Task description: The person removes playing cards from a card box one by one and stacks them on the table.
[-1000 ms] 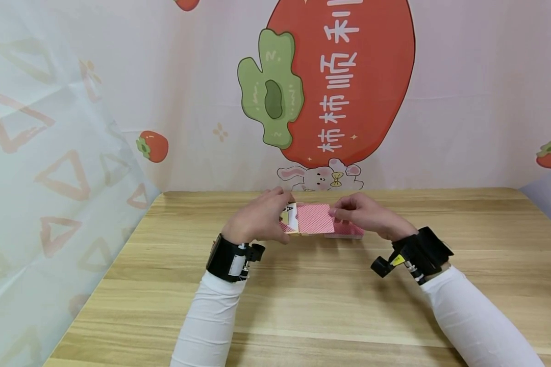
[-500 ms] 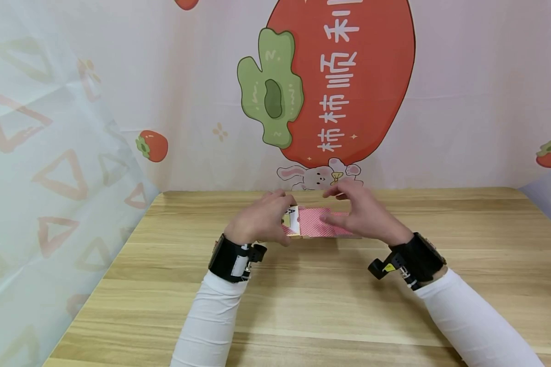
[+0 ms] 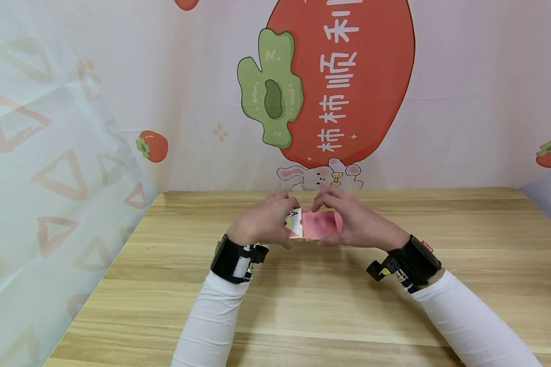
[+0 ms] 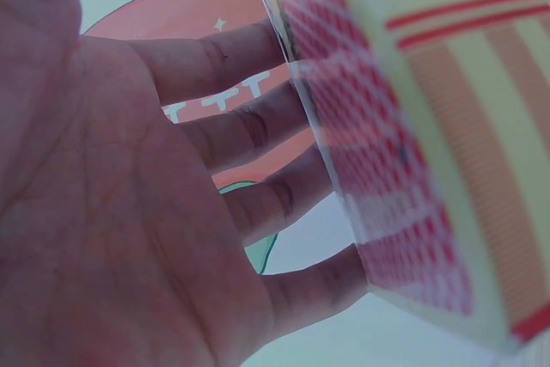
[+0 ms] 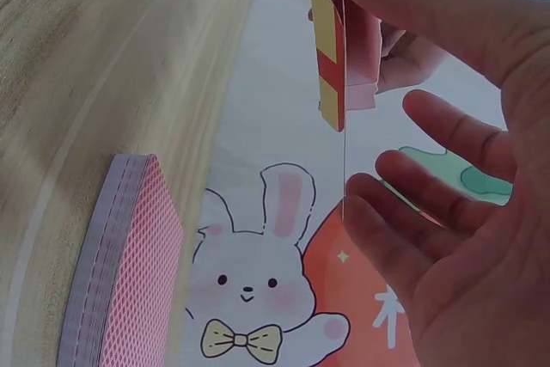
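Observation:
In the head view my left hand (image 3: 261, 221) grips a playing-card box (image 3: 294, 223), its ace-marked end beside the fingers. The box's striped side and red lattice side fill the left wrist view's right part. My right hand (image 3: 362, 221) holds a red-patterned playing card (image 3: 321, 224) by its opposite edges, at the box's right end. From the right wrist the card is seen edge-on as a thin line, between thumb and fingertips. A deck of red-backed cards (image 5: 129, 281) lies on the table below; my right hand hides it in the head view.
A wooden table (image 3: 294, 316) extends beneath both arms. Behind it hangs a cloth backdrop (image 3: 202, 92) printed with a large red fruit and a rabbit. Each wrist carries a black strap with a small camera.
My right hand let go of the card's right end, opened above it, then moved left and took the card by its far and near edges. My left hand stays on the box, shifting slightly right.

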`<state>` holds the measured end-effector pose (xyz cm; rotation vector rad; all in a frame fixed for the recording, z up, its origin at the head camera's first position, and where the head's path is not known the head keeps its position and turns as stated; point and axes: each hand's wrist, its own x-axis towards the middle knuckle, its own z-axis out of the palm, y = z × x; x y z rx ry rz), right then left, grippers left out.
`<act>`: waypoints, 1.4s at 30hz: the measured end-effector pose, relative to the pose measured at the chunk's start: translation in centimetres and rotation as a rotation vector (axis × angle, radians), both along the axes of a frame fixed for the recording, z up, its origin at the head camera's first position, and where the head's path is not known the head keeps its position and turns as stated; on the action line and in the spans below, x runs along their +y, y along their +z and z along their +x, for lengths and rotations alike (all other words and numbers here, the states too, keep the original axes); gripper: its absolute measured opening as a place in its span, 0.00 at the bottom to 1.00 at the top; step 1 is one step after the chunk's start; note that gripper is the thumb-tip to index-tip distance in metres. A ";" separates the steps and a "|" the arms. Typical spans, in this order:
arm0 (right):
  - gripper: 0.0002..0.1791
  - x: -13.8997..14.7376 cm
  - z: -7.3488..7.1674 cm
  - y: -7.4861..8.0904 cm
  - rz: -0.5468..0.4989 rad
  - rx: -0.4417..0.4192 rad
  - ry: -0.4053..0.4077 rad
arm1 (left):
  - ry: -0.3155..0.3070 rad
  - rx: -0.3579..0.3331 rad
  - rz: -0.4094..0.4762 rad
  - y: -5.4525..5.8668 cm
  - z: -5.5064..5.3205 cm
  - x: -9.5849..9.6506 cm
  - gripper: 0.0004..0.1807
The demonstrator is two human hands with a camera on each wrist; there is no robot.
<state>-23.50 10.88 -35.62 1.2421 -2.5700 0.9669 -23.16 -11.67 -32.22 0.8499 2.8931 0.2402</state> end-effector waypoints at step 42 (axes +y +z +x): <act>0.26 -0.2 0.3 -0.4 0.107 0.014 0.000 | -0.010 0.000 -0.010 -0.1 -0.1 0.1 0.36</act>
